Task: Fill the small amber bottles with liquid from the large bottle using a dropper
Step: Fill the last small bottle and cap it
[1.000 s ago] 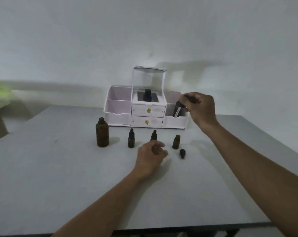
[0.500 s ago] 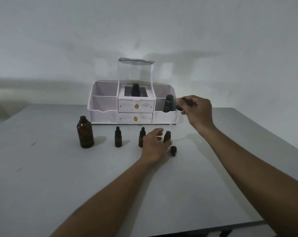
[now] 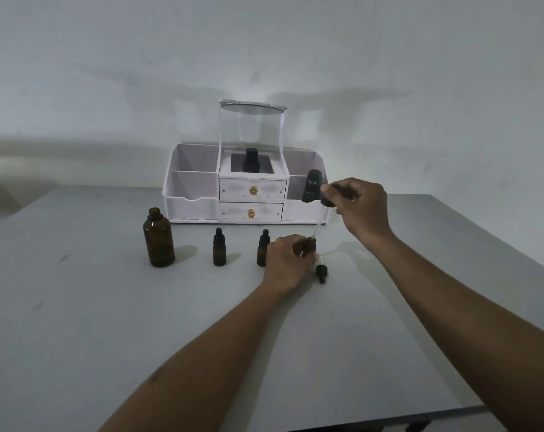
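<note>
Two bare forearms reach in from the bottom edge across the flat grey table (image 3: pixel 108 307). Just right of centre, a small black dropper cap (image 3: pixel 322 272) lies on its side on the tabletop. Touching distance from it, the left hand (image 3: pixel 287 263) has its fingers curled round a small uncapped amber glass bottle (image 3: pixel 309 246), standing upright on the table. Above and to the right, the right hand (image 3: pixel 361 207) pinches the black rubber bulb of a glass dropper (image 3: pixel 326 201), its clear tube slanting down-left to that bottle's mouth. Whether the tip is inside, cannot tell.

To the left stand two small capped amber bottles (image 3: pixel 219 251) (image 3: pixel 263 247), and further left the large open amber glass bottle (image 3: pixel 158 238), all upright and apart from one another. Behind them, centre frame, sits a white plastic drawer organiser (image 3: pixel 195 194) with its clear lid (image 3: pixel 252 104) raised. A dark labelled bottle (image 3: pixel 311 188) stands in its right compartment, against the pale wall (image 3: pixel 264 42).
</note>
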`<action>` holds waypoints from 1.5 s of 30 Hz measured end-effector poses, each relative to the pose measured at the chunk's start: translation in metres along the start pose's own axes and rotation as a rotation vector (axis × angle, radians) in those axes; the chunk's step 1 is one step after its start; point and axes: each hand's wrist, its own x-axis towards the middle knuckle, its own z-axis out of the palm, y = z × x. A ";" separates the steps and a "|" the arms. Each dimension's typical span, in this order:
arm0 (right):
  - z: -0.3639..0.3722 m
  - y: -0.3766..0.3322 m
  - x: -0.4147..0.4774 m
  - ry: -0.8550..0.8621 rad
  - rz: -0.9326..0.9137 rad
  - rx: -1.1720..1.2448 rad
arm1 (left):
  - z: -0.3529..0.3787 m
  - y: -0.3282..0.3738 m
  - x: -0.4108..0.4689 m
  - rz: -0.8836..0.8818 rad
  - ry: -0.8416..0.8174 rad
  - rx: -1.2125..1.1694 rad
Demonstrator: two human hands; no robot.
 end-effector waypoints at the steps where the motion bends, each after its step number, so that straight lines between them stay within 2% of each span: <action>1: 0.000 0.000 -0.001 -0.006 -0.004 -0.008 | 0.000 0.000 0.000 0.001 -0.003 0.017; 15: 0.003 -0.005 -0.006 -0.038 -0.066 -0.049 | 0.001 0.000 0.002 0.008 -0.009 0.124; 20: 0.001 -0.009 -0.006 -0.003 -0.067 -0.029 | 0.001 -0.002 -0.001 0.006 -0.014 0.050; 26: -0.001 -0.027 0.002 0.085 -0.174 -0.020 | -0.011 -0.005 -0.016 -0.065 -0.095 -0.116; 32: 0.028 -0.067 -0.001 0.040 -0.224 0.132 | -0.064 -0.032 -0.055 -0.065 -0.103 -0.162; 38: 0.086 -0.104 -0.014 -0.059 -0.256 0.220 | -0.145 -0.069 -0.079 -0.040 0.025 -0.028; 45: 0.150 -0.138 -0.020 -0.184 -0.234 0.408 | -0.213 -0.110 -0.081 -0.087 0.448 -0.010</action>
